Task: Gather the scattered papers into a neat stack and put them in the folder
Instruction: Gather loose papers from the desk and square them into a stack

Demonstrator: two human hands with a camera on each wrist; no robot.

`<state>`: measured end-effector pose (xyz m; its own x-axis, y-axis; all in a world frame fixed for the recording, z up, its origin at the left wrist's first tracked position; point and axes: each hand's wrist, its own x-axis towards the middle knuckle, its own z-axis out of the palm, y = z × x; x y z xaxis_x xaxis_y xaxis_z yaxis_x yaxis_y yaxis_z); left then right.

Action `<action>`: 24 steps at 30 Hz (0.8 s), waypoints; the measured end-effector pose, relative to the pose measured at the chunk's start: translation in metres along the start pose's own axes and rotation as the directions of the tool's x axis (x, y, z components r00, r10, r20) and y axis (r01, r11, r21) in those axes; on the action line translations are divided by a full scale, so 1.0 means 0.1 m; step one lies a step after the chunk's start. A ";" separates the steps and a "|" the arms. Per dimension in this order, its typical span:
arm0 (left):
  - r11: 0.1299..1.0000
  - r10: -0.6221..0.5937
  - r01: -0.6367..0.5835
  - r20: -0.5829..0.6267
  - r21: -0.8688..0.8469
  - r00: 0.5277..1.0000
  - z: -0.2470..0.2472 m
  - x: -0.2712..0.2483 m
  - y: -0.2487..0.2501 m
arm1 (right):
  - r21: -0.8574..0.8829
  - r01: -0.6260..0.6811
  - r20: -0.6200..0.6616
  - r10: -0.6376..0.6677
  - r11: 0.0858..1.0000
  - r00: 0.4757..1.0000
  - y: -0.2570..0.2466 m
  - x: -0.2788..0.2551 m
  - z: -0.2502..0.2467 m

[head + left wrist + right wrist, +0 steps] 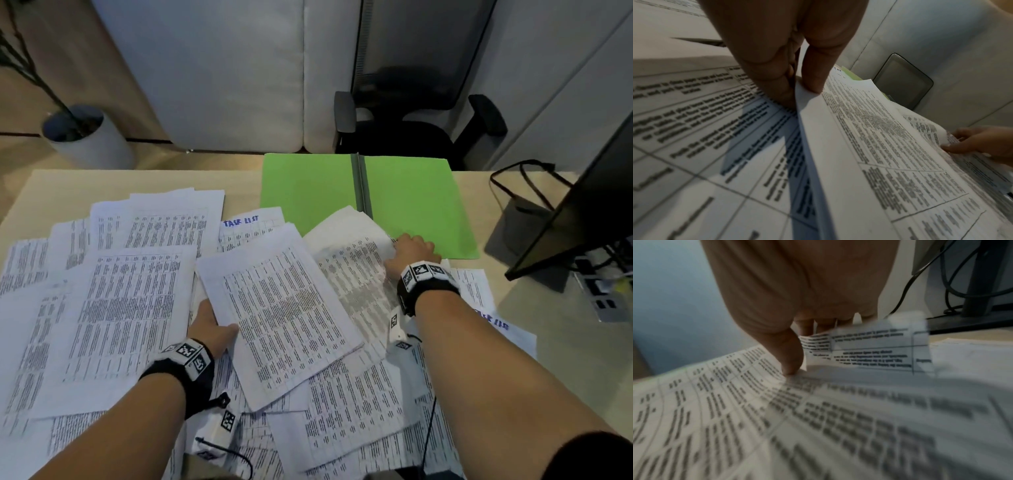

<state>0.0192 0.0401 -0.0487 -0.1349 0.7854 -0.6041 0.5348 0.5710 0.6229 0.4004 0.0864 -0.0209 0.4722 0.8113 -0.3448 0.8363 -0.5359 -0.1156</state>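
Observation:
Several printed sheets (pixel 130 294) lie scattered over the desk. A green folder (pixel 414 202) lies open at the back, right of centre. My left hand (pixel 215 325) pinches the left edge of a small stack of sheets (pixel 284 315), thumb on top, fingers beneath; the left wrist view shows that stack (pixel 869 146) lifted off the sheets below. My right hand (pixel 411 251) grips the far corner of another sheet (pixel 356 260), which overlaps the folder's near edge. In the right wrist view the thumb (pixel 791 356) presses this sheet (pixel 777 410) while its corner curls over the fingers.
A dark monitor (pixel 582 212) with cables (pixel 527 185) and a power strip (pixel 606 291) stands at the right. Behind the desk are a black office chair (pixel 411 113) and a white planter (pixel 85 137). Bare desk (pixel 555 308) shows at the right.

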 end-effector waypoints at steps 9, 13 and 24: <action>0.997 0.061 -0.062 0.036 0.036 0.998 -0.01 0.05 -0.02 | 0.237 0.220 -0.055 -0.213 0.946 0.975 -0.16 -0.63 -0.50; 0.987 0.085 -0.097 0.089 0.131 0.992 0.04 0.52 -0.43 | 0.234 0.430 -0.358 -0.333 0.872 0.872 -0.32 -0.96 -0.73; 0.998 -0.030 0.031 -0.011 0.047 0.999 -0.06 -0.21 -0.05 | 0.323 0.697 -0.452 -0.542 0.640 0.708 -0.85 -1.83 -0.80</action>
<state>0.0141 0.0220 -0.0359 -0.1606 0.7705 -0.6169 0.5690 0.5830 0.5800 0.2651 0.0019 0.1266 0.0066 0.9709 0.2394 0.7744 0.1465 -0.6156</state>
